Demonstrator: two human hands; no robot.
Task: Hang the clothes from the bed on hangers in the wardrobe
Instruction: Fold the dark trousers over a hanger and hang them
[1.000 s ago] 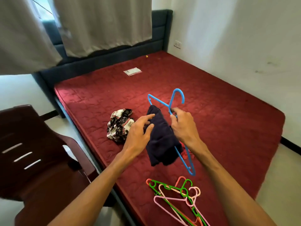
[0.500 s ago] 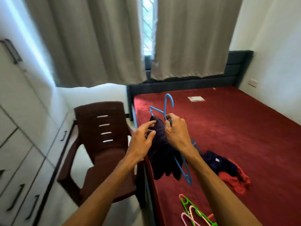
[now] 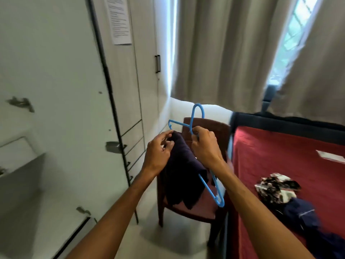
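Note:
A blue plastic hanger [image 3: 211,191] carries a dark navy garment [image 3: 183,176] draped over its bar. My right hand [image 3: 204,147] grips the hanger at the base of its hook. My left hand [image 3: 158,151] touches the top of the garment with loosely curled fingers. Both are held in the air in front of a brown chair. The white wardrobe [image 3: 61,94] fills the left side, its near door open. On the red bed [image 3: 280,165] lie a black-and-white patterned garment [image 3: 276,187] and a navy garment [image 3: 302,215].
A brown plastic chair [image 3: 196,210] stands between the wardrobe and the bed. Grey curtains [image 3: 224,53] hang over a window at the back. A white paper [image 3: 330,156] lies on the bed. Wardrobe drawers [image 3: 133,144] sit beyond the open door.
My view has swung left from the bed to the wardrobe. Both hands have carried the hanger with the navy garment along. The coloured hangers on the bed have left the view.

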